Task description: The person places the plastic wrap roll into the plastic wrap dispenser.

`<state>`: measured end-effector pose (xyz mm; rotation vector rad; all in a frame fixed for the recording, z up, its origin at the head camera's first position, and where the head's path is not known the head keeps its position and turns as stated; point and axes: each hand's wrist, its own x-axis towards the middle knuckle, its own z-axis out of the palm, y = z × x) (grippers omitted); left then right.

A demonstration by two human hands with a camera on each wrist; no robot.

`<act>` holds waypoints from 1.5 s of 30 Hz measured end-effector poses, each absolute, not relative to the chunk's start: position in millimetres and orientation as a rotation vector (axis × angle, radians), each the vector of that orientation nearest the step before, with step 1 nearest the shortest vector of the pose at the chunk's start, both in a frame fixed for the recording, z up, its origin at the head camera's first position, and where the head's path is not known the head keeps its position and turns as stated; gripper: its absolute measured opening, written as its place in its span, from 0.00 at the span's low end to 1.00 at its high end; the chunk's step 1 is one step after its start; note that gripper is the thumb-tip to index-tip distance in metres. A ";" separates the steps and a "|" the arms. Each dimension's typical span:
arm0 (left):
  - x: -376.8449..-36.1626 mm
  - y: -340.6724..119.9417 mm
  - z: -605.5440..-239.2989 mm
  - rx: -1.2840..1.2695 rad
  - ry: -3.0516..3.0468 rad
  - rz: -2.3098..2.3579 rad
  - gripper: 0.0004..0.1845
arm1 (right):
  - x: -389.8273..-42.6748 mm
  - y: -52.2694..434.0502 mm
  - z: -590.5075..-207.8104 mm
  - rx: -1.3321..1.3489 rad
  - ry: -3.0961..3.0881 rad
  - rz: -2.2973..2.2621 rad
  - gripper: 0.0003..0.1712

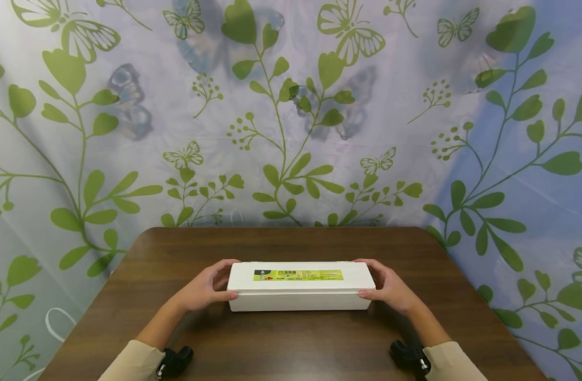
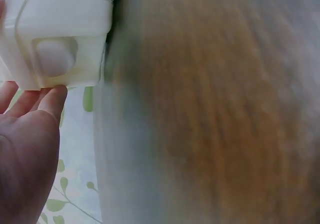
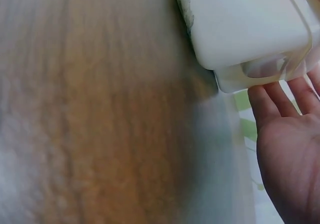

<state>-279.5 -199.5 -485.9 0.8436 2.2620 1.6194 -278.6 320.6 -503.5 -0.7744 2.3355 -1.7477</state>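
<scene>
Sleeves of pale beige cloth come into the head view at seven and five o'clock, each wrist wearing a small black camera mount, and both forearms reach inward over the dark wooden table (image 1: pixel 291 349). The left hand (image 1: pixel 202 288) sits at about nine o'clock from the long white box (image 1: pixel 298 293), its thumb laid along the near lower edge of the box's end and its fingers curled over the top of that end, so it grips the box. The right hand (image 1: pixel 391 288) mirrors it at three o'clock, thumb on the near edge, fingers wrapped over the far top corner, also gripping the box. The box lies flat, lengthwise across the table, a little nearer the front edge than the back, with a yellow and green label (image 1: pixel 298 274) running along its lid.

From the left wrist view the box's end (image 2: pixel 55 34) shows a moulded round recess, and the fingertips (image 2: pixel 52 96) touch its lower edge while the palm stays open to the camera; the table surface there is blurred. From the right wrist view the box's end (image 3: pixel 250 29) rests against the fingertips (image 3: pixel 262 96) in the same way.

Beyond the table's far edge, at twelve o'clock, hangs a pale curtain (image 1: pixel 291 106) printed with green leaves, stems and butterflies, filling the whole background.
</scene>
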 end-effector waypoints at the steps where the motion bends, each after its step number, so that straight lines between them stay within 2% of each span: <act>1: -279.7 -199.5 -486.6 0.845 2.260 1.620 0.40 | -279.0 320.7 -503.8 -0.783 2.336 -1.745 0.43; 45: -285.3 -201.2 -489.2 0.861 2.190 1.606 0.40 | -281.1 320.1 -504.6 -0.744 2.332 -1.725 0.41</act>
